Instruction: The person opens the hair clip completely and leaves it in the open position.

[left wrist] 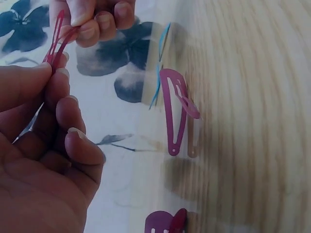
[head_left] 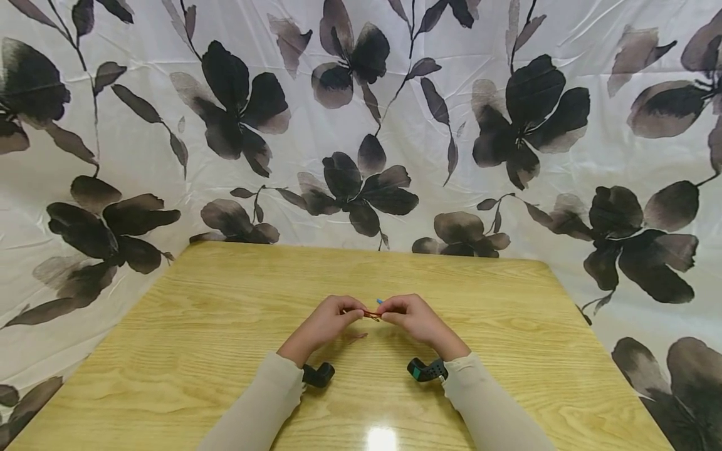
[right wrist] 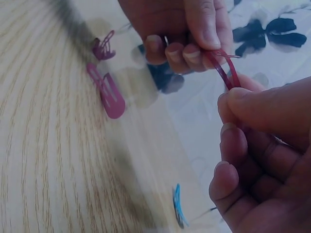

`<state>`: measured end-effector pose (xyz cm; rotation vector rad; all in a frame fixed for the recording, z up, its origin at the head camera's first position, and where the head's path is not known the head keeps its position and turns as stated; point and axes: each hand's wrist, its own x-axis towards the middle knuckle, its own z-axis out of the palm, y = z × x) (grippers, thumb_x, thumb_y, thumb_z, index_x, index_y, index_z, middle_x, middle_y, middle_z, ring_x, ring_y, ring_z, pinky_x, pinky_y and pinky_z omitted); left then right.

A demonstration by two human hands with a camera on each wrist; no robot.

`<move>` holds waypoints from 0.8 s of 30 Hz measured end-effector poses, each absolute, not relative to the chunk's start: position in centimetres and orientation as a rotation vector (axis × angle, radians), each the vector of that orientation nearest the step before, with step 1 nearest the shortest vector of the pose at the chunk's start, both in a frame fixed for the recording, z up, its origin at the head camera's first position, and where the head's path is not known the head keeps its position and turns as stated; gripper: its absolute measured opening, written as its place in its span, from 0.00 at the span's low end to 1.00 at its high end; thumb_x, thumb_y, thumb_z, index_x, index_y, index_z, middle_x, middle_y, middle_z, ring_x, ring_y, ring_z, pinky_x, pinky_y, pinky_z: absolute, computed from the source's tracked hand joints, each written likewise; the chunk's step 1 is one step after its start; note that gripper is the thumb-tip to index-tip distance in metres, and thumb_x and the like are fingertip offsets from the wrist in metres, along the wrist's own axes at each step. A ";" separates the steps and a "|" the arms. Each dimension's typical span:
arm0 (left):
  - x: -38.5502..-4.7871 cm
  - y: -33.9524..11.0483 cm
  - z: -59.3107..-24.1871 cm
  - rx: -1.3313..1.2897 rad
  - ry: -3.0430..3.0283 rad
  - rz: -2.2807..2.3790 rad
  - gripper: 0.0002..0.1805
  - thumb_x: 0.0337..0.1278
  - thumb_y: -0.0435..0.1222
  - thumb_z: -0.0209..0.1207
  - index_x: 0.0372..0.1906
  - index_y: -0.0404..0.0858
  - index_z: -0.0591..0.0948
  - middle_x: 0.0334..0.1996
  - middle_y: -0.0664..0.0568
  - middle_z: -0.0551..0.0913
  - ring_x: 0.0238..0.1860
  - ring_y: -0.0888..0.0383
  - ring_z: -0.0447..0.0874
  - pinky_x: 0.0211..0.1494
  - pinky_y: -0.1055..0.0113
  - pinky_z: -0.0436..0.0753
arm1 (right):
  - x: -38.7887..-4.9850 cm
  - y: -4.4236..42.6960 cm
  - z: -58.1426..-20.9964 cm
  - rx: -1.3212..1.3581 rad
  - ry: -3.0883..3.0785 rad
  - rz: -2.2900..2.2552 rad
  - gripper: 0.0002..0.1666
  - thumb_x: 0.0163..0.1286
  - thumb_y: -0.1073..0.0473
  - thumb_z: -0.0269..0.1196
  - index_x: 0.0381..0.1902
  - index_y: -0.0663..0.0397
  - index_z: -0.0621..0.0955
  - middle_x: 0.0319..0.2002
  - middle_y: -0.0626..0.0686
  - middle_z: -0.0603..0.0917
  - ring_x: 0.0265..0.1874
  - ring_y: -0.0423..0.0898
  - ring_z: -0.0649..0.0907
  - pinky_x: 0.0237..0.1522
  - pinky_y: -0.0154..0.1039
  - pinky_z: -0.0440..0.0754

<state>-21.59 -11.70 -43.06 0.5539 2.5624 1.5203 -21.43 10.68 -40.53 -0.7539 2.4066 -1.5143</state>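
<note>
A red snap hair clip (head_left: 371,314) is held up between both hands above the table, its frame and inner tongue bent apart. My left hand (head_left: 333,321) pinches one end between thumb and fingers. My right hand (head_left: 414,318) pinches the other end. Below the hands, a pink hair clip (left wrist: 170,109) lies on the table, sprung apart. A darker purplish clip (right wrist: 104,47) lies beside it, also sprung apart. Farther off rests a blue hair clip (right wrist: 179,206), seen mostly edge-on in the right wrist view.
The wooden table (head_left: 225,376) reaches to a white cloth (head_left: 429,207) printed with dark flowers, hanging behind and at both sides. Each wrist wears a black camera band (head_left: 319,374). Light glares off the table's near edge.
</note>
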 end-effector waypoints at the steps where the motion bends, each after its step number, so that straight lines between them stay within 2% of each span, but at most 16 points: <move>1: -21.6 -11.7 -43.1 0.546 2.559 1.527 0.09 0.68 0.38 0.56 0.42 0.43 0.86 0.41 0.52 0.84 0.35 0.56 0.74 0.39 0.64 0.75 | -21.5 10.7 -40.6 -0.755 2.406 -1.514 0.09 0.69 0.67 0.59 0.42 0.63 0.84 0.42 0.59 0.85 0.40 0.50 0.82 0.45 0.43 0.81; 5: -21.6 -11.7 -43.1 0.522 2.553 1.544 0.09 0.67 0.38 0.56 0.41 0.44 0.87 0.41 0.53 0.84 0.36 0.55 0.76 0.40 0.62 0.76 | -22.4 10.8 -41.8 -0.754 2.401 -1.521 0.09 0.69 0.65 0.60 0.43 0.61 0.85 0.42 0.58 0.85 0.40 0.48 0.83 0.44 0.41 0.80; 8: -21.6 -11.7 -43.1 0.502 2.563 1.550 0.09 0.67 0.39 0.57 0.41 0.44 0.87 0.42 0.53 0.84 0.37 0.56 0.76 0.41 0.62 0.76 | -23.2 10.9 -43.1 -0.765 2.420 -1.510 0.08 0.69 0.61 0.61 0.42 0.56 0.85 0.41 0.55 0.85 0.37 0.43 0.82 0.41 0.38 0.80; 12: -21.6 -11.8 -43.2 0.492 2.587 1.537 0.09 0.66 0.40 0.57 0.41 0.45 0.87 0.41 0.54 0.85 0.37 0.57 0.77 0.40 0.63 0.76 | -23.6 10.9 -43.7 -0.773 2.464 -1.478 0.07 0.68 0.57 0.63 0.40 0.50 0.86 0.37 0.51 0.85 0.33 0.43 0.81 0.37 0.38 0.79; 24: -21.8 -11.9 -43.5 0.478 2.674 1.441 0.06 0.62 0.39 0.61 0.37 0.47 0.88 0.41 0.55 0.86 0.37 0.60 0.79 0.42 0.63 0.79 | -23.8 10.4 -44.5 -0.735 2.597 -1.415 0.05 0.67 0.57 0.64 0.36 0.45 0.86 0.36 0.45 0.85 0.34 0.40 0.79 0.38 0.36 0.77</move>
